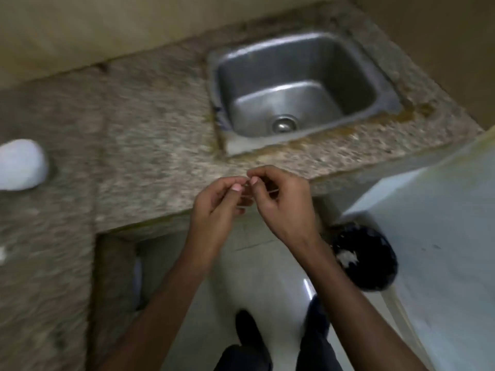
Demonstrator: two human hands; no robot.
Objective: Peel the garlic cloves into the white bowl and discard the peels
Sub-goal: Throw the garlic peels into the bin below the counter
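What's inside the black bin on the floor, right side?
The round black bin shows a pale whitish clump inside, too blurred to identify. The rest of the inside reads dark. The bin's right part is covered by the white flat surface beside it.

Speckled grey-brown granite counter (150, 135); dull silver sink (267, 73) at one o'clock; white bowl (21, 164) at nine; black bin (372, 269) at four.

One view only: head-worn, wide-angle, pitched steeply down and forward over the speckled granite table (150, 145). Square steel sink (267, 57) upper centre; left hand (217, 207) and right hand (281, 204) close below it, pale floor (267, 277) beneath. Motion-blurred.
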